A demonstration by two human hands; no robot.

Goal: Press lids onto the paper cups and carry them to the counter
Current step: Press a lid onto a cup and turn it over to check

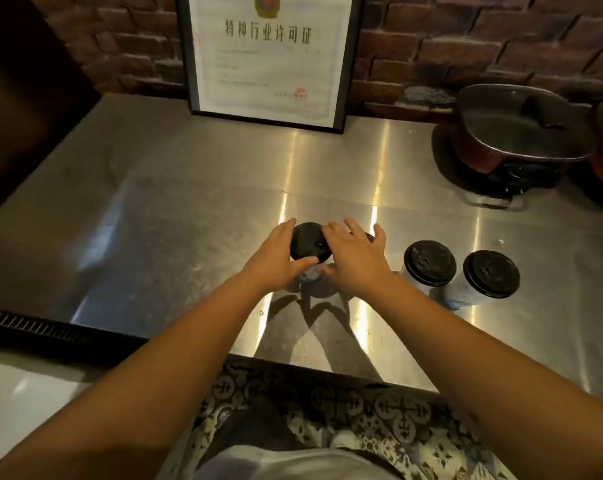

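Note:
Two paper cups stand close together at the middle of the steel counter [189,216]. My left hand [276,263] grips the left cup's black lid [308,242] from the side, thumb on the near rim and fingers round the far rim. My right hand [357,261] lies over the second cup, fingers spread across its top and thumb at the near side; only a sliver of that black lid [370,237] shows. To the right stand two more white paper cups with black lids, one [430,263] nearer my hand and one [490,274] further right.
A framed certificate [269,57] leans against the brick wall at the back. A lidded dark pan [521,126] sits on a burner at the back right. A black grille [51,330] runs along the counter's near left edge.

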